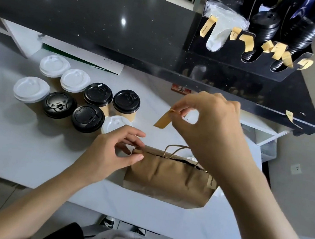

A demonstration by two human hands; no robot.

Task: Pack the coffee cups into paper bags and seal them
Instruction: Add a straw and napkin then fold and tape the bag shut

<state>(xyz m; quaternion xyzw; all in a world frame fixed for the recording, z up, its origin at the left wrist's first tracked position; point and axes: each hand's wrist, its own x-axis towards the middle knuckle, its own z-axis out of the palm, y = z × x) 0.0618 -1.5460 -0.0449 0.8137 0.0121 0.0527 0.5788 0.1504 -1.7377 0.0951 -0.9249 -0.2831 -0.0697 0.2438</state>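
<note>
Brown paper bag (168,179) lying lengthwise left to right, its top-left corner pinched by left hand (114,154), sticker strip (163,121) held above it by right hand (211,123), coffee cups (78,99) clustered left of it.

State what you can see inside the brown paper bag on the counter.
Through the narrow opening of the paper bag only a dark slit shows. A hint of white sits behind its top edge. Any cups inside are hidden by the paper walls.
</note>
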